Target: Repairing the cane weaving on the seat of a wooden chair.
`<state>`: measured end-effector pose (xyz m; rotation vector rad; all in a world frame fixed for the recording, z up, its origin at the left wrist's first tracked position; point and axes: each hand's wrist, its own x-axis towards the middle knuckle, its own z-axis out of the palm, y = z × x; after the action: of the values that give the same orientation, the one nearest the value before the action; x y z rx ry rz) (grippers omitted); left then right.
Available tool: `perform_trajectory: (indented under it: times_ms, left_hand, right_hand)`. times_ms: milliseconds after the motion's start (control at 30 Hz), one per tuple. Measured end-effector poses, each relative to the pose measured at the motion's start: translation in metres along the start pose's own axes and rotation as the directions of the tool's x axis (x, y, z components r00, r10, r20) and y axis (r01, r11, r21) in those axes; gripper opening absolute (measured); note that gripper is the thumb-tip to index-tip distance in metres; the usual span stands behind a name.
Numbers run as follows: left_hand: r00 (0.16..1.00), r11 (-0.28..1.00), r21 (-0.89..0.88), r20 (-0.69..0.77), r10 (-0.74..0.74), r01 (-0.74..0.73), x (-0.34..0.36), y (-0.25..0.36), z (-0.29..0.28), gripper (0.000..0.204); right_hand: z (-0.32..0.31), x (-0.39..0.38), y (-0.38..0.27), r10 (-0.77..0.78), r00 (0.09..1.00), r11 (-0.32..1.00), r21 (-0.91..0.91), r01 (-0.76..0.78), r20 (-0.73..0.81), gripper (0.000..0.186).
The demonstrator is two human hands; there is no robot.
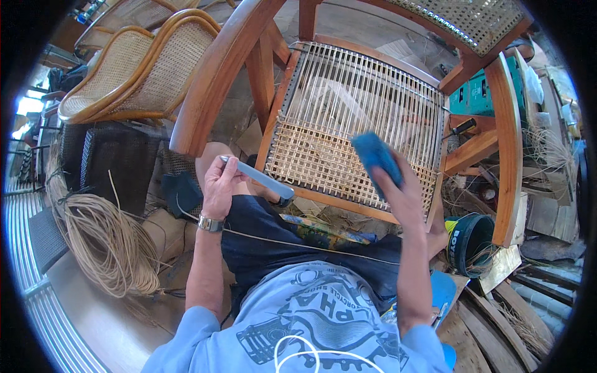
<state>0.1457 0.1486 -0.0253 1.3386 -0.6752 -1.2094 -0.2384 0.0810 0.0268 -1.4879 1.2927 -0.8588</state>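
Observation:
My left hand [220, 188] is closed on one end of a flat, grey-blue strip with a rounded tip [267, 180], which points right toward the front rail of a wooden chair [351, 208]. In my right hand [405, 198] is a blue, fuzzy-looking block [377, 160], gripped between thumb and fingers over the right part of the seat. Cane strands [336, 149] fill that seat: the near part is woven crosswise, while the far part shows mostly lengthwise strands. A single long strand [280, 241] runs across my lap.
A coil of cane [112, 242] lies at my left. Rattan chairs [137, 68] stand at the far left. A screwdriver [461, 127] rests by the chair's right side. Beyond it is a green crate [479, 93]. A dark bucket [471, 245] stands near my right knee, beside wooden boards [497, 323].

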Motion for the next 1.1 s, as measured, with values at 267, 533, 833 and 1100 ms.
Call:
perform_trajectory:
  times_ms: [267, 533, 833, 1100]
  left_hand:
    - [0.998, 0.988, -0.156, 0.058, 0.009, 0.0, -0.006, -0.002, -0.019, 0.011]
    - [0.977, 0.962, -0.272, 0.21, 0.031, 0.028, 0.006, -0.007, -0.028, 0.011]
    - [0.978, 0.986, -0.165, 0.208, 0.029, 0.006, 0.005, -0.011, -0.02, 0.014]
    - [0.981, 0.988, -0.155, 0.19, 0.039, -0.009, 0.005, -0.011, -0.026, 0.014]
  right_hand:
    - [0.124, 0.128, -0.012, -0.406, 0.878, 0.549, -0.7, 0.456, 0.253, 0.034]
    - [-0.094, 0.038, 0.035, -0.113, 0.993, 0.363, -0.928, 0.084, 0.046, 0.047]
    - [-0.134, 0.01, -0.015, -0.03, 0.941, 0.511, -0.815, -0.275, -0.336, 0.046]
    - [-0.089, 0.042, 0.017, 0.162, 0.855, 0.386, -0.766, -0.515, -0.493, 0.037]
